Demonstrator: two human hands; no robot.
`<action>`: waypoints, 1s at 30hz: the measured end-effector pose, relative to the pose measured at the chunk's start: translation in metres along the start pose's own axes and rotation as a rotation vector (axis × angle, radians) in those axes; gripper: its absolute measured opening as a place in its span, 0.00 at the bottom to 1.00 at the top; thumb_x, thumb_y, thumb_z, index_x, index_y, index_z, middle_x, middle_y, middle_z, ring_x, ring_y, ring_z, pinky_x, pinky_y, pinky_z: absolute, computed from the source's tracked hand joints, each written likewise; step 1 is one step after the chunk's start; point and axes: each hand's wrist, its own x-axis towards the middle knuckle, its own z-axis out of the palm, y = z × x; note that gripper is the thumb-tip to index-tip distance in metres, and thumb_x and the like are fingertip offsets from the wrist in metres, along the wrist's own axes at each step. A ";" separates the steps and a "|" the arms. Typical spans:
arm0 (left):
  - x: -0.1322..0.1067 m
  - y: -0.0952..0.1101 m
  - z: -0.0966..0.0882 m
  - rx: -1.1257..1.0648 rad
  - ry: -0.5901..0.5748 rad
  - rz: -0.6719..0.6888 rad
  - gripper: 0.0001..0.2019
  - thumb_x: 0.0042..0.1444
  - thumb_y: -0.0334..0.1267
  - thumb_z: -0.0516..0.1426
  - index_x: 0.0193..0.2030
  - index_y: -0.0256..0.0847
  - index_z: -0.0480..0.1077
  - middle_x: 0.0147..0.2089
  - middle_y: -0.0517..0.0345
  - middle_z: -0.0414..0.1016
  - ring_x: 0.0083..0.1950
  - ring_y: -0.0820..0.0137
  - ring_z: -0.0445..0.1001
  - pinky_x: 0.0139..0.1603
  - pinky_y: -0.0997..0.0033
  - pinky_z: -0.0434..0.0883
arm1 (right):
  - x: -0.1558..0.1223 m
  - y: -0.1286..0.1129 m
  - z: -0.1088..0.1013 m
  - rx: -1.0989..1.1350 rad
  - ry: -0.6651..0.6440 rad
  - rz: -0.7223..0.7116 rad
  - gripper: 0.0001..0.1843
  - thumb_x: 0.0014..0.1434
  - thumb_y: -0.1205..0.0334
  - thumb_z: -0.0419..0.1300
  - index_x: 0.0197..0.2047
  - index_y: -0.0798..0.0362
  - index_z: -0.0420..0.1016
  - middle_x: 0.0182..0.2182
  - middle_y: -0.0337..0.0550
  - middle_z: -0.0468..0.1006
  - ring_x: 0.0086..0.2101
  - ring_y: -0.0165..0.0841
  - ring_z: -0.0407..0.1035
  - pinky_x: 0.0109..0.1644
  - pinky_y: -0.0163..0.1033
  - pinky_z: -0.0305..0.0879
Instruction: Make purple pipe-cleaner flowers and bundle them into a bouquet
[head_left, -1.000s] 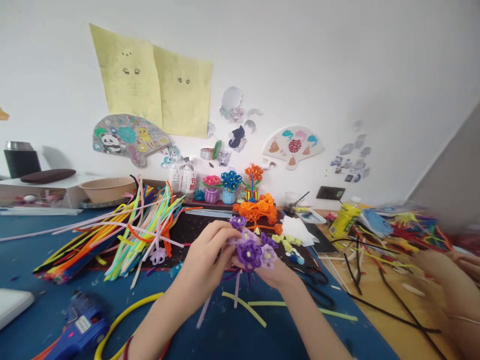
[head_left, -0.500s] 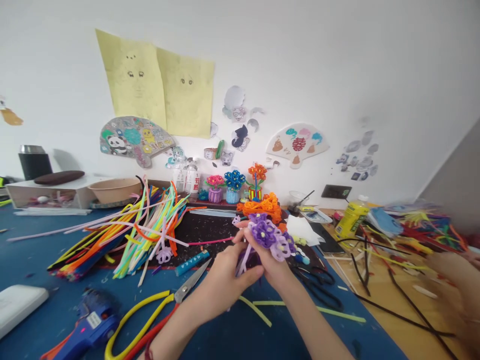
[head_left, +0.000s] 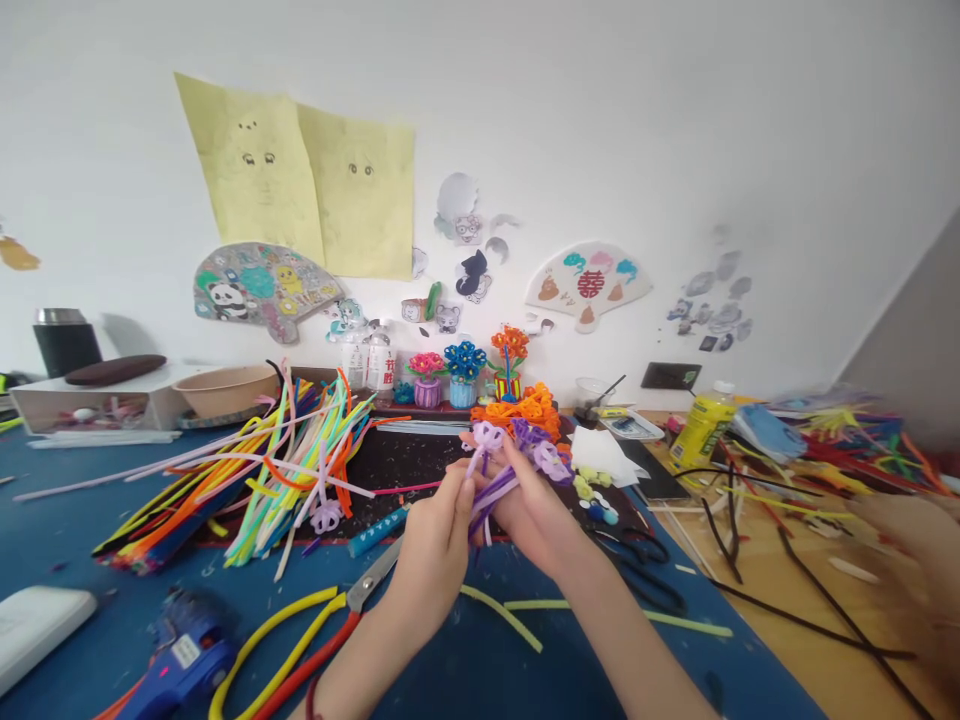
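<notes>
Both my hands meet above the blue table (head_left: pixel 75 520), gripping a bunch of purple and lilac pipe-cleaner flowers (head_left: pixel 525 445). My left hand (head_left: pixel 439 535) pinches the purple stems just below the blooms. My right hand (head_left: pixel 536 505) wraps round the stems from the right, and the flower heads stick up and away from me above its fingers. Under my hands lie a yellow-green pipe cleaner (head_left: pixel 510 620) and scissors with red handles (head_left: pixel 360 590).
A big fan of coloured pipe cleaners (head_left: pixel 255 470) lies left, a blue glue gun (head_left: pixel 176 655) near left. Orange pipe-cleaner pieces (head_left: pixel 525 410) and small flower pots (head_left: pixel 461 365) stand behind. Black scissors (head_left: pixel 645 575) and a yellow bottle (head_left: pixel 701 425) sit right. Another person's arm (head_left: pixel 915 540) shows at far right.
The flower bunch has tilted away from me, blooms now pointing up and back. My left hand has slid from the blooms down to the stems.
</notes>
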 end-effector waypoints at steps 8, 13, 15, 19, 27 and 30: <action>-0.002 -0.005 0.001 0.097 -0.078 0.050 0.18 0.67 0.45 0.41 0.53 0.42 0.67 0.21 0.62 0.68 0.21 0.71 0.68 0.26 0.74 0.61 | -0.002 -0.001 -0.005 0.083 0.020 -0.010 0.25 0.60 0.46 0.56 0.57 0.48 0.66 0.44 0.45 0.79 0.39 0.37 0.74 0.36 0.40 0.71; -0.004 -0.003 0.008 0.170 -0.093 0.059 0.18 0.67 0.43 0.40 0.58 0.41 0.61 0.28 0.58 0.73 0.25 0.70 0.70 0.26 0.74 0.60 | -0.008 -0.003 0.000 0.013 0.054 -0.030 0.23 0.57 0.58 0.60 0.56 0.49 0.68 0.42 0.44 0.80 0.41 0.36 0.74 0.46 0.41 0.68; -0.004 -0.004 0.009 0.223 -0.123 0.050 0.17 0.67 0.42 0.39 0.53 0.39 0.62 0.25 0.58 0.70 0.23 0.69 0.69 0.23 0.74 0.57 | -0.009 -0.003 0.002 -0.013 0.044 -0.042 0.22 0.56 0.60 0.58 0.55 0.48 0.69 0.42 0.43 0.80 0.41 0.36 0.74 0.45 0.41 0.68; -0.005 -0.008 0.010 0.353 -0.113 0.077 0.16 0.67 0.39 0.37 0.52 0.38 0.60 0.25 0.56 0.72 0.22 0.68 0.72 0.21 0.74 0.56 | -0.011 -0.006 0.003 -0.031 -0.044 -0.010 0.26 0.49 0.68 0.57 0.53 0.47 0.70 0.45 0.42 0.78 0.44 0.37 0.73 0.48 0.42 0.67; -0.003 -0.012 0.011 0.800 -0.149 0.281 0.13 0.58 0.25 0.44 0.43 0.37 0.66 0.31 0.49 0.76 0.31 0.61 0.77 0.27 0.68 0.67 | -0.014 0.001 0.003 -0.345 -0.080 -0.077 0.15 0.54 0.55 0.64 0.44 0.50 0.75 0.41 0.41 0.76 0.43 0.35 0.71 0.48 0.40 0.66; -0.002 -0.008 0.007 0.877 -0.121 0.444 0.10 0.61 0.29 0.46 0.38 0.37 0.67 0.37 0.47 0.76 0.39 0.58 0.76 0.37 0.61 0.70 | -0.011 0.005 -0.003 -0.491 0.061 -0.087 0.16 0.62 0.49 0.55 0.41 0.51 0.75 0.40 0.42 0.76 0.39 0.35 0.72 0.39 0.38 0.69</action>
